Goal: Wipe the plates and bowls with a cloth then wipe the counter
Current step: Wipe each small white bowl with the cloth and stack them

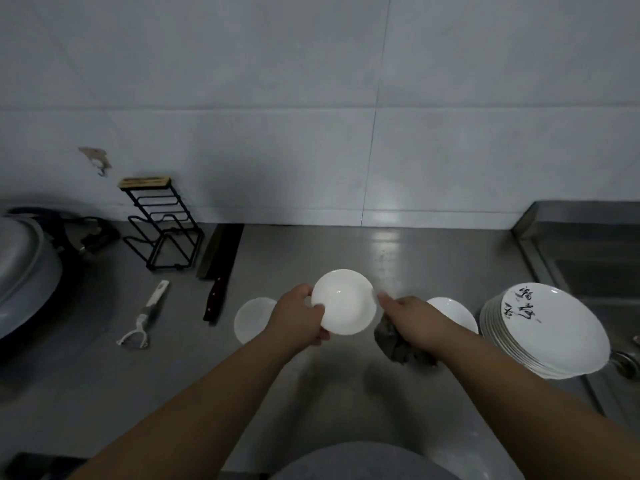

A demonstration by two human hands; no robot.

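Our grey garment (363, 462), foreground | left hand (298, 320) grips small white ceramic bowl (346, 303) over grey steel counter (311, 244) | right hand (412, 317) clutches crumpled dark-grey cloth (398, 344) beside rim | step: bowl-wiping | next, we judge: cloth inside bowl

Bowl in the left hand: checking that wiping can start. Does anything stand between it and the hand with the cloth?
Nothing visible does. The right hand, gripping the grey cloth, is at the right rim of the bowl; the left hand holds its left side.

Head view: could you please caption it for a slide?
Left hand holds a white bowl over the counter; right hand grips a grey cloth beside its rim.
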